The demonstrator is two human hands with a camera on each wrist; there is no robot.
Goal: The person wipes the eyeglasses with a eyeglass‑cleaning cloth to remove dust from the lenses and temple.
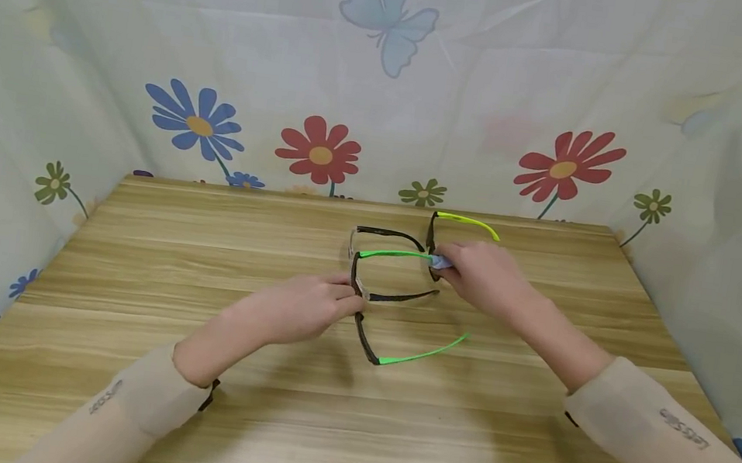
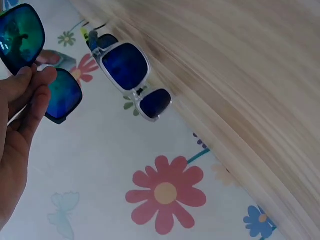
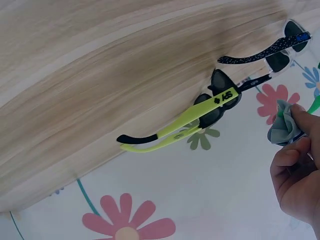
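Two sleeved forearms [image 1: 658, 430] angle inward; above the desk [image 1: 386, 437], the left hand [image 1: 297, 308] pinches green-armed sunglasses [image 1: 366, 343] at the bridge, while the right hand [image 1: 487, 280], apart, pinches a cloth [image 1: 440, 262] on one temple [image 1: 395, 253]. Only the left wrist view shows their blue-green lenses [image 2: 22, 37]; only the right's shows "SPY" on yellow-armed sunglasses [image 3: 200, 111].

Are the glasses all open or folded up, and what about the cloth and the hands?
Green-armed glasses: arms unfolded, held
Clear-framed glasses: arms unfolded, on table
Yellow-armed glasses: arms unfolded, on table
Cloth: bunched up
Left hand: pinching green-armed glasses
Right hand: pinching cloth
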